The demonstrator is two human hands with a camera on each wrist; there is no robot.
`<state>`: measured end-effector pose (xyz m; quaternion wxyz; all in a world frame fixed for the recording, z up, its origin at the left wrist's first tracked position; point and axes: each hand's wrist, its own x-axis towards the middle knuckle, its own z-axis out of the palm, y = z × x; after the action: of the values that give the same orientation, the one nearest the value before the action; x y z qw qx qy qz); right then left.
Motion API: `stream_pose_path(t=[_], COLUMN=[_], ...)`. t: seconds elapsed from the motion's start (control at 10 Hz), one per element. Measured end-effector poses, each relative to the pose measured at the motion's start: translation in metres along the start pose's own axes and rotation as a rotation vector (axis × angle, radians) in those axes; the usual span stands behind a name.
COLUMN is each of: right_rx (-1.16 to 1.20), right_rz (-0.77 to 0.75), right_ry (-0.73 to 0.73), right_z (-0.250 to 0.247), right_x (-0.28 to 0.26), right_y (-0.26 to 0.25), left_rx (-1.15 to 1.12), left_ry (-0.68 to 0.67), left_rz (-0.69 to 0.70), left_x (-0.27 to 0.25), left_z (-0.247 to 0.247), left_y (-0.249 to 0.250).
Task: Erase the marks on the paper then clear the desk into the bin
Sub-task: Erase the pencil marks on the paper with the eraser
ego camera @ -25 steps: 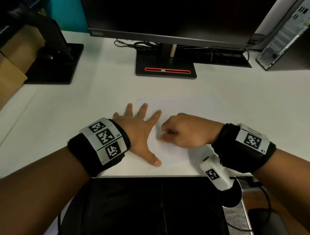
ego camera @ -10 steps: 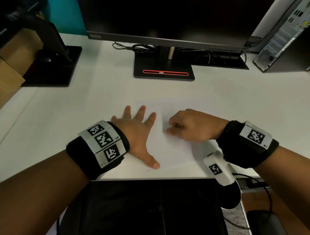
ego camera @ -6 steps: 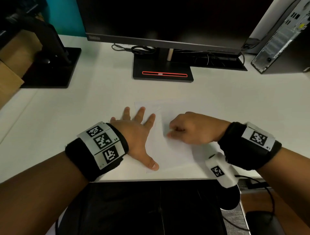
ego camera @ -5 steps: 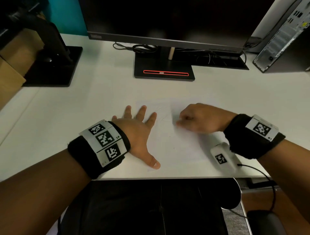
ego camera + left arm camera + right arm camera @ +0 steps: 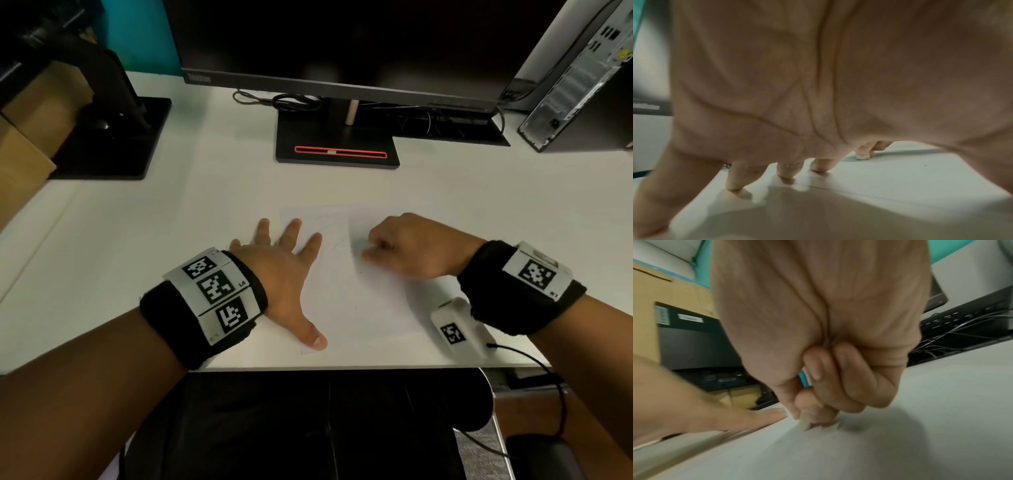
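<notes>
A white sheet of paper (image 5: 356,301) with faint pencil marks (image 5: 337,236) lies on the white desk (image 5: 171,240) near its front edge. My left hand (image 5: 281,267) lies flat with spread fingers on the paper's left side, pressing it down. My right hand (image 5: 404,253) is curled over the upper middle of the sheet and pinches a small white eraser (image 5: 804,422) with a blue sleeve (image 5: 803,379), its tip against the paper (image 5: 838,451). The left wrist view shows the eraser (image 5: 863,156) beyond my fingers (image 5: 735,180).
A black monitor (image 5: 342,44) on a stand (image 5: 337,150) with a red slot is at the back of the desk. A second stand (image 5: 113,137) and a cardboard box (image 5: 24,137) are back left, a computer tower (image 5: 579,75) back right with cables (image 5: 445,120).
My right hand with the eraser has moved up and to the right across the paper, then a little back towards the left. My left hand has stayed flat on the sheet.
</notes>
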<state>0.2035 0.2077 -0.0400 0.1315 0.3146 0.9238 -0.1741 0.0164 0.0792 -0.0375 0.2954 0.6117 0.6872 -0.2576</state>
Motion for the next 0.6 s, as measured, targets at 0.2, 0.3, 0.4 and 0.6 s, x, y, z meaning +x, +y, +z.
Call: stream_pose_path(t=[0.2,0.3,0.4,0.6], right_rx=[0.061,0.051,0.041,0.413], right_rz=[0.027,0.006,-0.078,0.316], right_ry=[-0.040,-0.017,-0.108,0.159], right_z=[-0.003,0.002,0.010,-0.004], right_x=[-0.009,-0.015,-0.018,-0.022], right_y=[0.013,0.014,0.004,0.033], left_rx=[0.004,0.010,0.007,0.018], left_ry=[-0.002,-0.003,-0.005,0.000], left_rz=[-0.001,0.001,0.008,0.005], left_x=[0.000,-0.001,0.000,-0.002], left_z=[0.000,0.000,0.000,0.000], left_y=[0.000,0.000,0.000,-0.001])
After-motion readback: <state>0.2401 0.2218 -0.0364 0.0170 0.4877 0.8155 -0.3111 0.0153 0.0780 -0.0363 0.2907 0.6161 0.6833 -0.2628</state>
